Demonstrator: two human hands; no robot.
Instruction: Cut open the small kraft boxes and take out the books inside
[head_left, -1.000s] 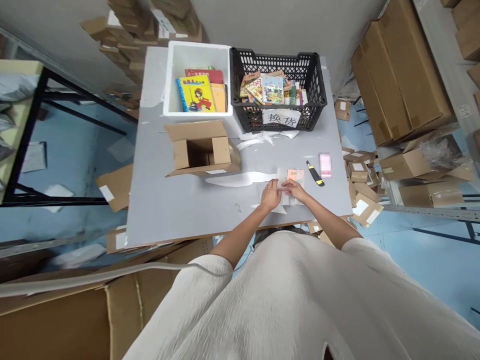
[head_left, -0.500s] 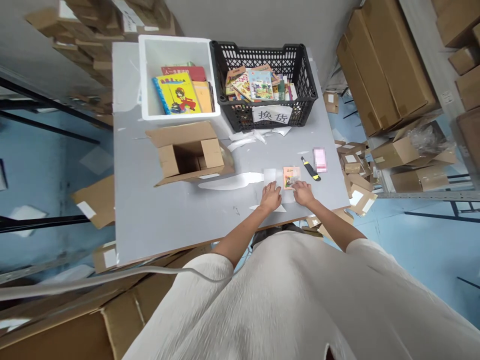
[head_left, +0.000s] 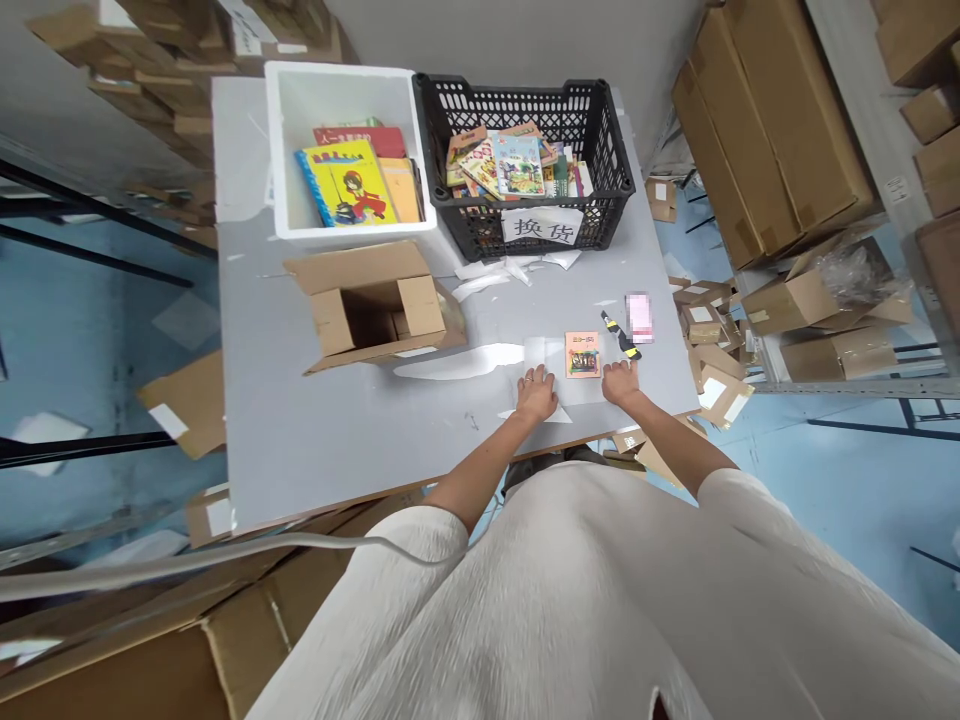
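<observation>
The left hand's fingers (head_left: 538, 376) are spreading open, palm down, and are resting on a thin, pale sheet (head_left: 553, 350) on the worktop (head_left: 337, 430); they are not closing around anything visible. The right hand (head_left: 620, 383) is bending its fingers downward, and whether they are open or closing on something small is staying hidden from this overhead view. Between the two hands, a little farther from the body, the small orange book (head_left: 583, 355) is lying flat, cover up, partly over the sheet. It is sitting ahead and to the right of the left fingers, with a strip of pale sheet showing between, and ahead and to the left of the right fingers, which are coming close beside its lower right corner; the right hand is the nearer one. The book's longer axis appears to be running away from the body, its side edges roughly facing the two hands. Just beyond the right fingers, the black-and-yellow cutter (head_left: 621, 336) is lying aslant, its near end beside them; contact is hard to tell. A pink rectangular item (head_left: 639, 318) is lying just past the cutter, while the open cardboard box (head_left: 452, 322) is standing well off to the left.
</observation>
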